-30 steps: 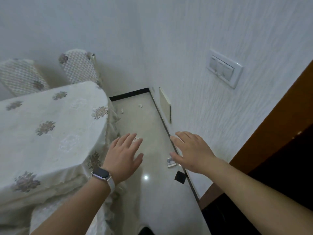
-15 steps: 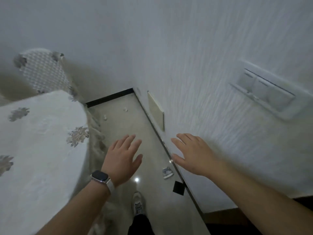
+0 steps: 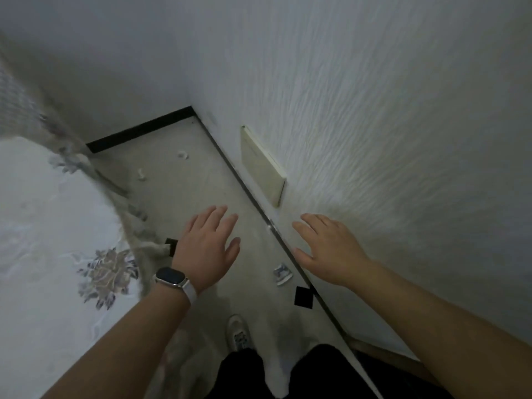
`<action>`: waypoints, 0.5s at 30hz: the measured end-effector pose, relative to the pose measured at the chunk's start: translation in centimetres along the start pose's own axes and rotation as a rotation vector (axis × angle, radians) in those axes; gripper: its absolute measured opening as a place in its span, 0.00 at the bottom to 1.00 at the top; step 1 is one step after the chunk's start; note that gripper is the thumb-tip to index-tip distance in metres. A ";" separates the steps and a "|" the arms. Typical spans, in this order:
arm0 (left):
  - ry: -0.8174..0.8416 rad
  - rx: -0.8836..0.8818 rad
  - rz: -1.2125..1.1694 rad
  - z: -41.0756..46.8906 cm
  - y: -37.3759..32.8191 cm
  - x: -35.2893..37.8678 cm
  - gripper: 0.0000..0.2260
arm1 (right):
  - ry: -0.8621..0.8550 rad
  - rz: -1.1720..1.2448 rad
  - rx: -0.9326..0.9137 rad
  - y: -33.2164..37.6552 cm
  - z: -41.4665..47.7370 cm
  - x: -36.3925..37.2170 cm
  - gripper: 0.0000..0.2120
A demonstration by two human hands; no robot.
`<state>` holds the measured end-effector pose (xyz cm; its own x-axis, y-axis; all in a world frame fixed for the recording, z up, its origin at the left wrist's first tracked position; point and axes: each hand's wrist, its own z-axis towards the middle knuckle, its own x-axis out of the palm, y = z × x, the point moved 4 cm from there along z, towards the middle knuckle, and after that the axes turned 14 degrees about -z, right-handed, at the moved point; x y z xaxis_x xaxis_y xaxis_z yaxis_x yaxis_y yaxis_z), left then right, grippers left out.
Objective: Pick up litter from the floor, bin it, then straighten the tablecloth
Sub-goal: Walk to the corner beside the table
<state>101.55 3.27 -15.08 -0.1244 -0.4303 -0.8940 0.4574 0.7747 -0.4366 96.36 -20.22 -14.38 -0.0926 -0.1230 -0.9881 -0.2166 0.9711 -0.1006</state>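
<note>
Two walls fill most of what we see: a textured white wall (image 3: 374, 110) sweeps from twelve to four o'clock and meets a plainer one at eleven. The tablecloth (image 3: 43, 226), white with a floral motif, covers the table from eight to ten o'clock, its edge hanging toward the floor (the folds there are blurred). Between cloth and wall runs the pale floor (image 3: 178, 203), closed at its far end by a dark skirting (image 3: 141, 129). Our bare forearms reach in from six o'clock. Our left hand (image 3: 205, 249) hovers palm down above the floor, fingers straight and slightly spread, holding nothing. Our right hand (image 3: 328, 249), at its three o'clock, is equally flat and empty, over the foot of the wall. A beige wall plate (image 3: 263, 165) sits at eleven o'clock of the right hand. A white shoe (image 3: 238, 332) shows at six o'clock. The litter lies on the floor: a printed wrapper (image 3: 282, 273) low between the hands, and a crumpled white scrap (image 3: 182, 154) near the corner with a second scrap (image 3: 141, 174) at its seven o'clock. A black square (image 3: 303, 296) lies at five o'clock of the wrapper. A watch (image 3: 169, 276) rings the left wrist.
</note>
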 end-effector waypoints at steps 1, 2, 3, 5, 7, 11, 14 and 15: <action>0.011 -0.009 -0.014 0.8 0.8 0.7 0.22 | 0.013 0.013 0.012 -0.2 0.8 0.8 0.27; 0.020 -0.022 -0.029 1.6 1.5 1.5 0.22 | 0.028 0.028 0.024 -0.4 1.7 1.7 0.27; 0.024 -0.039 -0.045 2.3 2.3 2.4 0.21 | 0.048 0.041 0.037 -0.7 2.4 2.9 0.27; 0.025 -0.076 -0.067 3.6 3.7 4.5 0.21 | 0.076 0.053 0.058 -1.4 3.8 5.6 0.27; 0.038 -0.101 -0.075 4.6 5.1 7.4 0.21 | 0.111 0.067 0.051 -2.0 5.1 8.8 0.26; 0.073 -0.173 -0.094 5.4 7.8 14.5 0.20 | 0.194 0.137 0.049 -3.0 7.1 16.5 0.25; 0.109 -0.202 -0.090 5.6 10.1 20.7 0.20 | 0.213 0.200 0.068 -3.3 8.2 23.1 0.24; 0.122 -0.215 -0.086 5.6 11.0 22.8 0.20 | 0.232 0.218 0.084 -3.4 8.7 25.5 0.25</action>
<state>108.67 -0.58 -39.76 -0.2662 -0.4502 -0.8523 0.2448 0.8237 -0.5115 103.17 -24.85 -40.28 -0.3490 0.0554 -0.9355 -0.0873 0.9920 0.0913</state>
